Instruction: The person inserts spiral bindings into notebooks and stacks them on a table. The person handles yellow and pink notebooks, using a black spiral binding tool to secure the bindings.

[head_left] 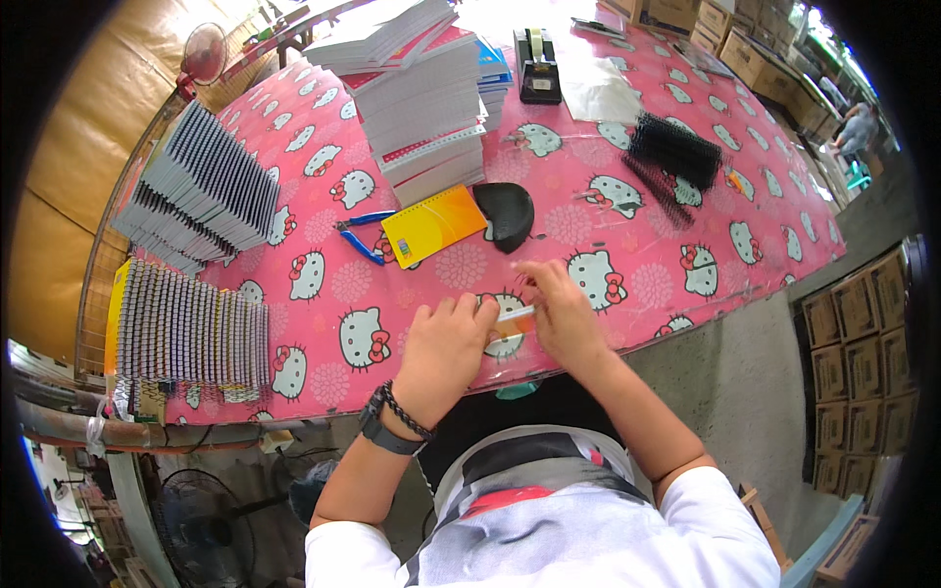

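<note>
A small notebook (pixel 515 322), with an orange-yellow cover and a pale edge, is between my hands at the table's near edge, mostly covered by them. My left hand (pixel 443 348) is closed on its left end, a dark watch and a beaded bracelet at the wrist. At the right end my right hand (pixel 561 312) has its thumb side against the notebook, fingers bent and the forefinger raised off it. Just beyond lie a yellow notebook (pixel 433 226), blue-handled pliers (pixel 365 238) and a black rounded object (pixel 510 216).
Tall stacks of paper pads (pixel 417 108) stand behind. Stacks of spiral-bound notebooks (pixel 191 323) fill the left side of the pink patterned table (pixel 431 382). Black spiral coils (pixel 676 152) lie at right, a tape dispenser (pixel 538 73) farther back. Brown cartons (pixel 858 372) are stacked beyond the right edge.
</note>
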Motion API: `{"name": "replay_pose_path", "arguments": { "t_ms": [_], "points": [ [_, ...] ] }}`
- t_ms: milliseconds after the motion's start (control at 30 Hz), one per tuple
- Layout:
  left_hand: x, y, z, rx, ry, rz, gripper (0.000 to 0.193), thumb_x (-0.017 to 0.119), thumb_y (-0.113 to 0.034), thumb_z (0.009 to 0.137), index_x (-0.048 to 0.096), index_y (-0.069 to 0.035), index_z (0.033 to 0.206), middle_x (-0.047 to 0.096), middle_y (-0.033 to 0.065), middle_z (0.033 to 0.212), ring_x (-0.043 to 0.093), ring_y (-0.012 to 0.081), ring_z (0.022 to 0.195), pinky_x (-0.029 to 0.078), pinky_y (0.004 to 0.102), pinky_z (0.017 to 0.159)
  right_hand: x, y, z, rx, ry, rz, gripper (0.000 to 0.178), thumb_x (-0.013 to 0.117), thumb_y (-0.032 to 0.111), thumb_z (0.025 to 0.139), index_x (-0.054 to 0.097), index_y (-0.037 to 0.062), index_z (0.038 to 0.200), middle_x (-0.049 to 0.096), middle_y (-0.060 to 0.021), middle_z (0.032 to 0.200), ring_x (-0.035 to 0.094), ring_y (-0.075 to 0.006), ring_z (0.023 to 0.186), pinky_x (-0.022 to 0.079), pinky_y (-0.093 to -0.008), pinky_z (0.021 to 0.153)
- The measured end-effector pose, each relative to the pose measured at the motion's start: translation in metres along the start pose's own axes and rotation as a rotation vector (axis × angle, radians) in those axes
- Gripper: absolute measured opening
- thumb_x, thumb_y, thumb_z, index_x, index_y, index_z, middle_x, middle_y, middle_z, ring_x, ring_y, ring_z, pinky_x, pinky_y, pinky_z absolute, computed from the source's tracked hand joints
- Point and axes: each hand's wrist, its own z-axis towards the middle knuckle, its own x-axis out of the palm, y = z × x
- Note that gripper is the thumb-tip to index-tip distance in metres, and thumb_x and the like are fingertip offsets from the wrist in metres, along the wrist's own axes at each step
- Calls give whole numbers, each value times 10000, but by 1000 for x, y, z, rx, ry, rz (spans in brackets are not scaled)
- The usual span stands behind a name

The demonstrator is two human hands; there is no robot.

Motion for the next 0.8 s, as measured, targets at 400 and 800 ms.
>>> {"name": "replay_pose_path", "arguments": {
  "t_ms": [400,800],
  "points": [
    [5,4,-3,96,-88,-118,168,637,-233,824,584,-118,935,554,32,801,576,214,769,419,353,646,-49,8,6,-1,271,257,263,673,-71,709,677,47,943,609,-71,873,608,-195,828,492,-294,743],
    [-2,-4,-2,41,-169,-127,197,654,-218,807,586,-102,951,581,39,841,576,240,794,418,368,688,-58,10,7,-158,499,135,322,609,81,857,590,35,1175,577,-135,814,581,-345,817,476,-378,734]
  ]
}}
